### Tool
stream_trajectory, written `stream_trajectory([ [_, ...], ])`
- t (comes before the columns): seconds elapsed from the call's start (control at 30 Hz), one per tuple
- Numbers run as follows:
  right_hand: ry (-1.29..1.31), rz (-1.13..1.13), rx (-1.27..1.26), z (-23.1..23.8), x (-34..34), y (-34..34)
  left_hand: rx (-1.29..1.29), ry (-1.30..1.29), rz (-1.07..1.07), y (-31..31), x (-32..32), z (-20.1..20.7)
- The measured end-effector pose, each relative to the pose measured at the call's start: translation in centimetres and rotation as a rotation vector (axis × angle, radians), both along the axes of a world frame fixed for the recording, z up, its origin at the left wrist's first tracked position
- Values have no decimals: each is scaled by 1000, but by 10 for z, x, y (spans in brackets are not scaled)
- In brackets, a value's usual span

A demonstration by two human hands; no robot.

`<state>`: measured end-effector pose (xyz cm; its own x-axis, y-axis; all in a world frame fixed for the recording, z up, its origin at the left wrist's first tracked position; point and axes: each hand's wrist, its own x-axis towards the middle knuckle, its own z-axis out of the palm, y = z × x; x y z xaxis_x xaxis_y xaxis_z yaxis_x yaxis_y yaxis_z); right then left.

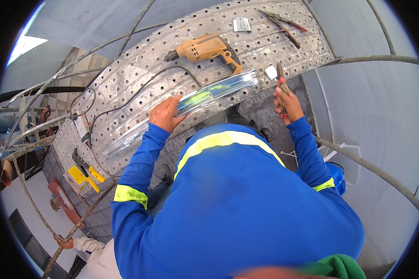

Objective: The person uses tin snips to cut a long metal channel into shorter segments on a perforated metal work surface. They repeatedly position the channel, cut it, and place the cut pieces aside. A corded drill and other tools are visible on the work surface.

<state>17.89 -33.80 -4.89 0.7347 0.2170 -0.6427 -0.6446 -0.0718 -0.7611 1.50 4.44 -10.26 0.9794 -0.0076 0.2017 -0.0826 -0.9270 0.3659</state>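
Across the perforated metal platform (139, 83) lies a long, shiny metal strip (223, 88), mirroring blue and yellow-green. My left hand (166, 115) is closed around the strip near its middle. To the right, my right hand (288, 104) grips red-handled pliers (279, 73) with their dark jaws pointing away from me. The pliers are apart from the strip's right end; whether their jaws are parted I cannot tell. Close by the jaws is a small white square piece (271, 72). An orange power drill (202, 49) rests on its side beyond the strip.
Scaffold tubes (368, 167) surround the platform. A long-handled hand tool (284, 28) and a small packet (241, 24) lie at its far right. A black cable (139, 90) crosses the left side, near a yellow-handled tool (95, 176). Another person's hand (66, 242) holds a tube lower left.
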Motion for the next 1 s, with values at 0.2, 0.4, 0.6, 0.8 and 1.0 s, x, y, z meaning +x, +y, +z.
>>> stream_trajectory([
  [0.2,-17,202,15,3,-10,9,-11,-16,10,1,1,4],
  [0.4,11,324,6,2,-14,14,-46,-10,3,-1,3,4],
  [0.6,-176,178,-22,-24,3,2,-35,57,3,-1,5,8],
  [0.8,-902,432,-968,-55,96,-23,160,36,44,-5,0,5],
  [1.0,-1065,418,-522,-45,77,-11,215,85,104,-15,-9,-10],
])
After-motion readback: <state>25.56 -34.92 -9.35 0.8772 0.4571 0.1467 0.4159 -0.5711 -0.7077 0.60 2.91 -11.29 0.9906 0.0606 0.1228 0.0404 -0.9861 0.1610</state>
